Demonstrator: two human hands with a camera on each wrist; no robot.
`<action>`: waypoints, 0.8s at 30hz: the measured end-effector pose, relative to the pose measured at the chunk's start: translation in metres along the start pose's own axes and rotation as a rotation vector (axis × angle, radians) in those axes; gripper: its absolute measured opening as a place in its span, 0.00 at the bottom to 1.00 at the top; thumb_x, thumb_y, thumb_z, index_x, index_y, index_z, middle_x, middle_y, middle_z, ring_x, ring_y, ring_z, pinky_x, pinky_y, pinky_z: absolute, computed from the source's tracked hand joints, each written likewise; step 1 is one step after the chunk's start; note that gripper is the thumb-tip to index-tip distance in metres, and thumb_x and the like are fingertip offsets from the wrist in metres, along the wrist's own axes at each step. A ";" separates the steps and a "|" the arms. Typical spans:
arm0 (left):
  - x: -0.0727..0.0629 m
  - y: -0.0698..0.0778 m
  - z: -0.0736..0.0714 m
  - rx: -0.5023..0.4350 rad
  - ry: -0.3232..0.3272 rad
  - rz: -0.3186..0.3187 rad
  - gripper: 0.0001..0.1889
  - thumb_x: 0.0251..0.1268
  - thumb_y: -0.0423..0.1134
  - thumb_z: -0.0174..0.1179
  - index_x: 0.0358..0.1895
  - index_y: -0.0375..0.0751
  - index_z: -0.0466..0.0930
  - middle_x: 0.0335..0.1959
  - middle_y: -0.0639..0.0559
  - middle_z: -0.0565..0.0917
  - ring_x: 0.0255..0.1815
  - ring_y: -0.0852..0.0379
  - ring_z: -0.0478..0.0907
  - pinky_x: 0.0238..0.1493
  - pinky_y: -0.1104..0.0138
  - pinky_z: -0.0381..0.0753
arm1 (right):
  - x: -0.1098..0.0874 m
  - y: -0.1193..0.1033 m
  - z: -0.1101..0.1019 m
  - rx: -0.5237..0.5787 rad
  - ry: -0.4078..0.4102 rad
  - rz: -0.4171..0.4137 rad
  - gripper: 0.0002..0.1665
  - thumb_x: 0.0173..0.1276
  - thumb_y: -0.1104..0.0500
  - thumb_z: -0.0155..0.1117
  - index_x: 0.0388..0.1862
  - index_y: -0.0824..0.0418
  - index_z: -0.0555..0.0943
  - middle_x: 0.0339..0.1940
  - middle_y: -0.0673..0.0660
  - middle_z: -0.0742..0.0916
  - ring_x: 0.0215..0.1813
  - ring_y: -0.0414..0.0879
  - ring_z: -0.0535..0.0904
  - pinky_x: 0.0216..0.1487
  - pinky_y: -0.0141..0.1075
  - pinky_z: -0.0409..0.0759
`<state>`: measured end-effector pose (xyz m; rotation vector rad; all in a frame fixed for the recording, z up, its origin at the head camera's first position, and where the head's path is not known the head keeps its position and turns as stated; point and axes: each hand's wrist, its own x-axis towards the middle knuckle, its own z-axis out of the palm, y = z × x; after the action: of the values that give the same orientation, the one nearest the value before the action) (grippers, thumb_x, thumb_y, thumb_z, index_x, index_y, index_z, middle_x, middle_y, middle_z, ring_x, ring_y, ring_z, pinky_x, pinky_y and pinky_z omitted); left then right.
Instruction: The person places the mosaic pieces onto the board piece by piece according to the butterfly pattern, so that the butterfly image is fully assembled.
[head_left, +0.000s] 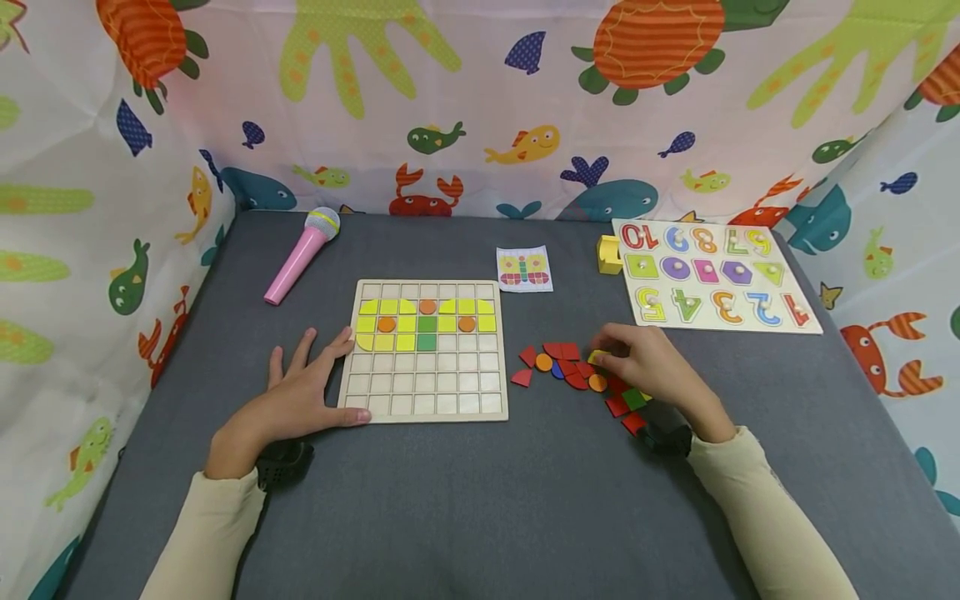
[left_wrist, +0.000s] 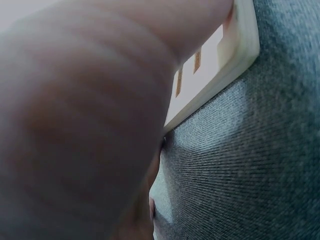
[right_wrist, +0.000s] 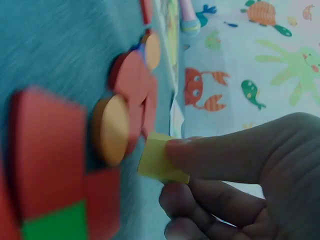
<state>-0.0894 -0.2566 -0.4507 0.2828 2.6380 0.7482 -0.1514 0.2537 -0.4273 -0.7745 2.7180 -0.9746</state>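
A wooden grid board (head_left: 427, 392) lies on the table, its upper cells partly filled with yellow, orange and green tiles. My left hand (head_left: 300, 396) rests at its left side with fingers spread, the index fingertip and thumb touching the edge. In the left wrist view the board's corner (left_wrist: 245, 45) shows beyond the blurred hand. To the right, my right hand (head_left: 648, 362) pinches a yellow tile (right_wrist: 157, 157) between thumb and fingers. It is just above a loose pile of tiles, including red tiles (head_left: 562, 351), orange discs (right_wrist: 111, 130) and a green square (head_left: 634, 399).
Behind the board lies a small butterfly pattern card (head_left: 524, 268). A number and shape puzzle board (head_left: 720, 287) is at the back right, beside a yellow block (head_left: 609, 254). The pink toy microphone (head_left: 300, 258) lies back left. A printed curtain (head_left: 480, 108) bounds the table.
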 end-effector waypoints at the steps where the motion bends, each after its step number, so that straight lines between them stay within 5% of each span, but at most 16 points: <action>1: 0.000 0.000 0.000 0.002 0.000 -0.001 0.65 0.55 0.71 0.76 0.88 0.43 0.50 0.90 0.41 0.43 0.85 0.27 0.26 0.71 0.26 0.18 | 0.002 -0.002 0.001 0.010 0.010 -0.006 0.05 0.74 0.66 0.73 0.45 0.59 0.88 0.35 0.49 0.89 0.34 0.45 0.80 0.37 0.36 0.81; 10: -0.001 0.002 0.001 -0.008 0.008 0.013 0.65 0.55 0.70 0.76 0.88 0.42 0.50 0.90 0.41 0.44 0.85 0.26 0.27 0.70 0.25 0.19 | 0.033 -0.030 0.016 0.108 0.015 -0.001 0.05 0.74 0.64 0.72 0.44 0.58 0.85 0.38 0.50 0.89 0.39 0.46 0.84 0.44 0.39 0.83; 18: 0.000 0.000 0.000 0.008 0.011 0.001 0.65 0.55 0.71 0.76 0.88 0.43 0.50 0.90 0.43 0.43 0.86 0.27 0.27 0.71 0.26 0.18 | 0.073 -0.064 0.047 0.277 -0.037 -0.023 0.03 0.76 0.63 0.70 0.45 0.58 0.83 0.36 0.52 0.87 0.37 0.50 0.83 0.39 0.40 0.83; 24: 0.000 -0.001 0.001 0.008 0.008 -0.004 0.66 0.54 0.71 0.76 0.88 0.44 0.49 0.90 0.43 0.42 0.86 0.28 0.26 0.71 0.26 0.18 | 0.097 -0.085 0.070 0.261 -0.043 -0.101 0.02 0.75 0.64 0.69 0.43 0.62 0.84 0.35 0.52 0.86 0.37 0.48 0.81 0.40 0.39 0.80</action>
<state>-0.0894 -0.2566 -0.4520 0.2771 2.6491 0.7395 -0.1770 0.1095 -0.4251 -0.8768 2.4677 -1.2866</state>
